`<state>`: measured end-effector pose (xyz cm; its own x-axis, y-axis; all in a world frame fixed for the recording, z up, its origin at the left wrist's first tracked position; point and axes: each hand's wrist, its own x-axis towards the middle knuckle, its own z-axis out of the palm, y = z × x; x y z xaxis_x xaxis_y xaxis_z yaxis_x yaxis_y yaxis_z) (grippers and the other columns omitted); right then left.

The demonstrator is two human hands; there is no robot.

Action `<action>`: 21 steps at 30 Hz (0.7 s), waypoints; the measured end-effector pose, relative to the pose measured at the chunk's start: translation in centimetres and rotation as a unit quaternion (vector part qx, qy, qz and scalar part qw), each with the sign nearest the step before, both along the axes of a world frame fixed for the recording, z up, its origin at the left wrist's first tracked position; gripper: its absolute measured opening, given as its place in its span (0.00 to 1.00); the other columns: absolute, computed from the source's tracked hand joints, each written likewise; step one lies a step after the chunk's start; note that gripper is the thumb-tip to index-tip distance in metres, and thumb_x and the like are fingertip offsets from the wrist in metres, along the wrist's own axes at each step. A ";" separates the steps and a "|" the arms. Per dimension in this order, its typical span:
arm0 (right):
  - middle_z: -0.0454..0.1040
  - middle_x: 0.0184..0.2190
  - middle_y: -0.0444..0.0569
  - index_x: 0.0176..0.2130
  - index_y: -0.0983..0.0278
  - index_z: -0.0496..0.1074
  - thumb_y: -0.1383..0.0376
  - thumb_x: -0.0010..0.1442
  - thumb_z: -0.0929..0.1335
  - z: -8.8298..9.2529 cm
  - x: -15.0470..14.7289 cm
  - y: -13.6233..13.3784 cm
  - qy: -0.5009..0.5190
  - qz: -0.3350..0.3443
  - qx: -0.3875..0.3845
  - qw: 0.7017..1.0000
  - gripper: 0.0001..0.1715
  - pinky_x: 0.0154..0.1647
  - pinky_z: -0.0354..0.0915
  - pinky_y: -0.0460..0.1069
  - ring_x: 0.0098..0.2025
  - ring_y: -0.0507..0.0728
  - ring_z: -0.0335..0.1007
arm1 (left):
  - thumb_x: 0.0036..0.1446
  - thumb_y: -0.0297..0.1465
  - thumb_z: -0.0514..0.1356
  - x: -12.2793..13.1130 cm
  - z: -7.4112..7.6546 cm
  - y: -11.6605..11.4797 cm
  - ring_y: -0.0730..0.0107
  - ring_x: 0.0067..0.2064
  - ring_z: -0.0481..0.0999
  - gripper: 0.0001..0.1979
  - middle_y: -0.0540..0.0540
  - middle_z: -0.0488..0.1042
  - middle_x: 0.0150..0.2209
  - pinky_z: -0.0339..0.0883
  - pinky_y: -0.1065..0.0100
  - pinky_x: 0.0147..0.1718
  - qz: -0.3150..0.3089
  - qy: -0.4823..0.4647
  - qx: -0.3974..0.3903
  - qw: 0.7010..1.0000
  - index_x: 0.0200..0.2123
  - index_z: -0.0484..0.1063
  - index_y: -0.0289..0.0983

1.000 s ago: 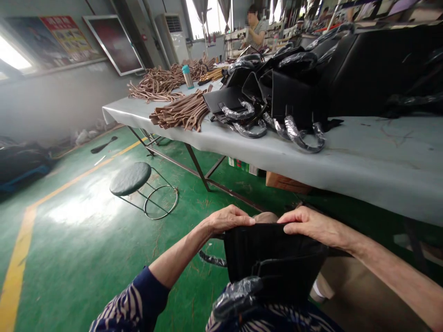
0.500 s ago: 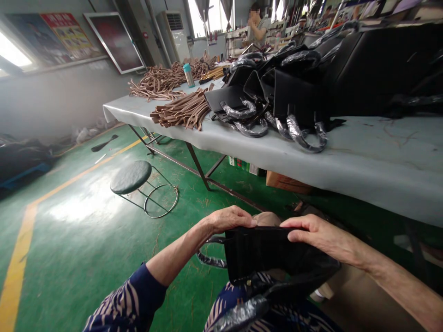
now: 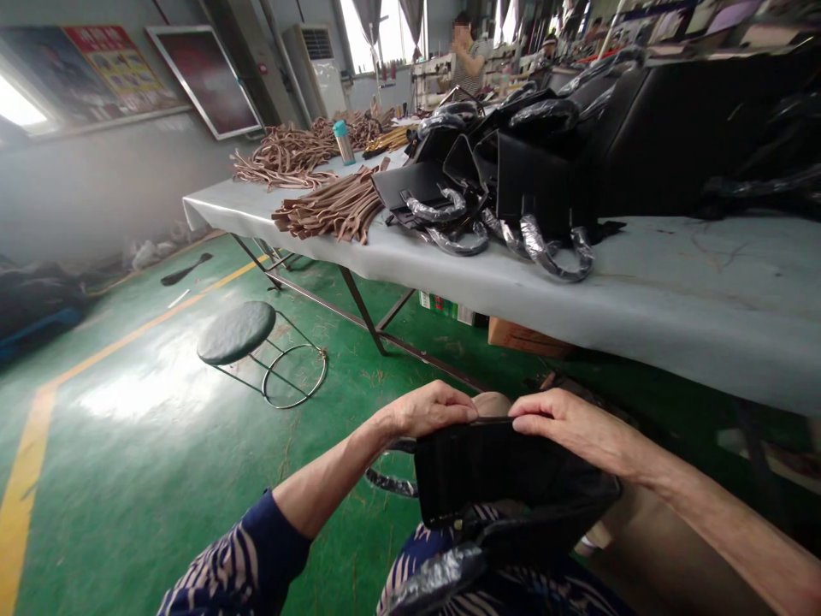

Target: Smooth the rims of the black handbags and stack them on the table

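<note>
A black handbag lies across my lap, its inside facing up toward me. My left hand is closed on the bag's far edge, thumb on the near side and fingers over the back. Farther right along the same edge, my right hand pinches it between thumb and fingers. One plastic-wrapped handle sticks out at the left of the bag. Another wrapped handle rests over my patterned clothing in front. The fingertips behind the edge are hidden.
Ahead stands a long table under a grey cover, piled with black bags with wrapped handles. Brown straps and a bottle lie at its left. A round stool stands on the green floor. Someone sits in the background.
My right hand has slid a little left along the bag's edge, closer to my left hand. The whole view has shifted slightly; the bag stays on my lap.
</note>
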<state>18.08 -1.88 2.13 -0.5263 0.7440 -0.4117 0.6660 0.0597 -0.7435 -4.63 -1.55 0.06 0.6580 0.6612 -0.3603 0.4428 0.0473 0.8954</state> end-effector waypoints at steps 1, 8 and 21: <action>0.72 0.27 0.42 0.30 0.62 0.74 0.56 0.54 0.62 0.1 -0.1 0.1 0.000 0.007 0.000 1.000 0.16 0.32 0.58 0.46 0.32 0.55 0.65 | 0.54 0.43 0.51 -0.1 -0.3 0.1 0.80 0.21 0.52 0.20 0.54 0.57 0.20 0.46 0.75 0.18 0.006 -0.005 -0.015 1.000 0.31 0.71 0.32; 0.74 0.28 0.42 0.31 0.59 0.75 0.58 0.55 0.61 0.6 -0.6 0.5 -0.015 0.031 0.040 0.999 0.16 0.34 0.59 0.46 0.33 0.55 0.68 | 0.52 0.44 0.52 -0.3 -0.9 0.4 0.81 0.20 0.50 0.20 0.54 0.56 0.19 0.43 0.74 0.18 0.029 -0.014 -0.046 0.998 0.30 0.71 0.31; 0.76 0.33 0.44 0.36 0.56 0.71 0.59 0.60 0.58 0.5 -2.0 -0.2 -0.112 0.118 0.210 0.964 0.14 0.37 0.60 0.49 0.37 0.57 0.70 | 0.53 0.42 0.53 -0.1 -0.4 0.0 0.81 0.20 0.49 0.18 0.55 0.54 0.19 0.41 0.73 0.18 0.034 -0.013 -0.038 0.999 0.27 0.69 0.31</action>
<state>16.12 -2.05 2.63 -0.6340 0.7406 -0.2228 0.7381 0.4934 -0.4602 -4.69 -1.50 -0.36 0.6223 0.6765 -0.3938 0.4123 0.1444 0.8995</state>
